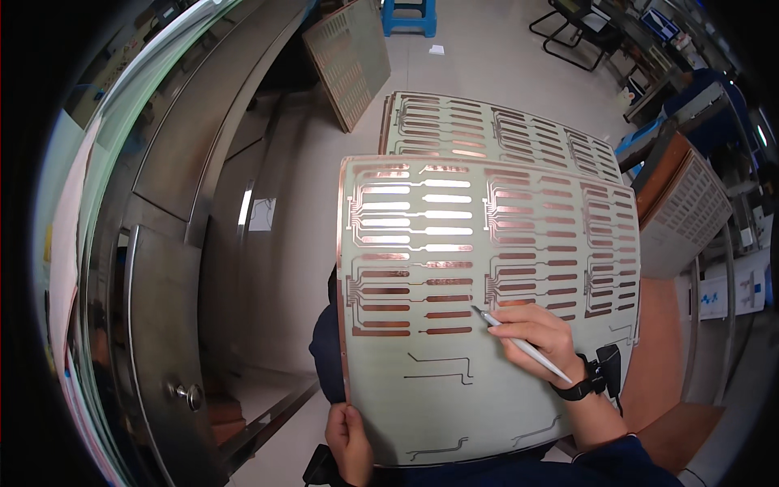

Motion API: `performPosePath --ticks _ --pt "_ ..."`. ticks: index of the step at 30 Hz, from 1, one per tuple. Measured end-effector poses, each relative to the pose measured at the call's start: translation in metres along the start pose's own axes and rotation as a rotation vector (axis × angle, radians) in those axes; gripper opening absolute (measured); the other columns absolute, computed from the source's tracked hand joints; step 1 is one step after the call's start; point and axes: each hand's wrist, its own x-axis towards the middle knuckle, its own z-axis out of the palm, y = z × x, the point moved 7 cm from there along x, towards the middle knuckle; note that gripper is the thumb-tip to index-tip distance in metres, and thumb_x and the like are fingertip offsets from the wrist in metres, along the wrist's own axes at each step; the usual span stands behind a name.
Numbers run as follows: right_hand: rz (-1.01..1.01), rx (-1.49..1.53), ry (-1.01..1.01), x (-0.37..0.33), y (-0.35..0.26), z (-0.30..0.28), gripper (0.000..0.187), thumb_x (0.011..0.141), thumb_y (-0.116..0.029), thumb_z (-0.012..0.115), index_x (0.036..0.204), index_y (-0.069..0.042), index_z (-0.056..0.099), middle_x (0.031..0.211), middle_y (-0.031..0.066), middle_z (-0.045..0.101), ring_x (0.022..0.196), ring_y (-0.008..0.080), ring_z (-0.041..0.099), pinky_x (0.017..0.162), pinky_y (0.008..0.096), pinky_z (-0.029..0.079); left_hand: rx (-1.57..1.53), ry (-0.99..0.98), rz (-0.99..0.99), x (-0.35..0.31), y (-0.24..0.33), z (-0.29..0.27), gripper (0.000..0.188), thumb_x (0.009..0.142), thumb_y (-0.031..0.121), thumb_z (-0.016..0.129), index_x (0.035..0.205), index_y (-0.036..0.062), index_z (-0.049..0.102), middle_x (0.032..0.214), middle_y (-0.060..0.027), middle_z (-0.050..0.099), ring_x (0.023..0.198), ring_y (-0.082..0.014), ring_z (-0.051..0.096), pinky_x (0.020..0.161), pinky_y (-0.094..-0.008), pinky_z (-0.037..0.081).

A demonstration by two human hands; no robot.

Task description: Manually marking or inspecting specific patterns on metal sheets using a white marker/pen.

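Note:
A large pale green circuit board panel (438,406) with rows of copper traces lies tilted before me. My right hand (540,337) is closed in a writing grip around a slim silver pen-shaped tool (527,351). Its dark pointed tip is at the panel's surface, by the right ends of the left block's lower copper strips; I cannot tell whether it is a knife or a pen. At the lower left corner my left hand (349,442) grips the panel's edge, thumb on top, other fingers mostly hidden.
Behind the panel stand more copper-patterned panels (454,122). Another stack leans at the far left (349,65), and panels (686,195) lean at the right. A metal cabinet (166,341) runs along the left. A blue stool (410,18) and a black chair (576,32) stand farther back.

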Motion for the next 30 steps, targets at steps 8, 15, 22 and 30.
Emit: performPosePath --ticks 8,15,22,30 --pt "0.049 -0.038 0.011 -0.001 0.001 0.000 0.032 0.068 0.011 0.071 0.095 -0.005 0.074 0.101 0.0118 0.071 0.095 0.0269 0.069 0.080 0.0329 0.057 -0.034 -0.020 -0.038 -0.001 -0.003 -0.001 0.029 0.104 0.026 0.047 0.089 0.0022 0.054 0.080 0.0021 0.051 0.077 -0.0064 0.044 0.071 -0.0227 0.037" --pt "0.064 -0.034 0.010 -0.001 0.003 0.000 0.030 0.069 0.010 0.071 0.095 -0.005 0.074 0.100 0.0120 0.071 0.095 0.0264 0.069 0.079 0.0319 0.057 -0.034 0.007 -0.001 -0.002 0.003 0.000 0.029 0.104 0.026 0.047 0.089 0.0021 0.054 0.080 0.0022 0.050 0.076 -0.0063 0.043 0.070 -0.0226 0.036" --pt "0.099 -0.017 0.028 -0.002 0.005 -0.001 0.028 0.071 0.009 0.070 0.095 -0.005 0.074 0.100 0.0126 0.071 0.090 0.0242 0.070 0.077 0.0311 0.057 -0.025 -0.002 0.000 -0.002 -0.003 -0.001 0.029 0.104 0.026 0.047 0.090 0.0023 0.054 0.080 0.0022 0.050 0.076 -0.0061 0.043 0.070 -0.0222 0.036" --pt "0.216 0.134 0.088 -0.005 0.013 -0.002 0.025 0.077 0.006 0.067 0.100 -0.003 0.072 0.101 0.0127 0.071 0.090 0.0228 0.070 0.078 0.0297 0.056 -0.033 -0.013 0.000 0.000 -0.004 -0.001 0.028 0.104 0.024 0.046 0.087 0.0035 0.052 0.079 0.0033 0.047 0.075 -0.0057 0.040 0.069 -0.0219 0.034"
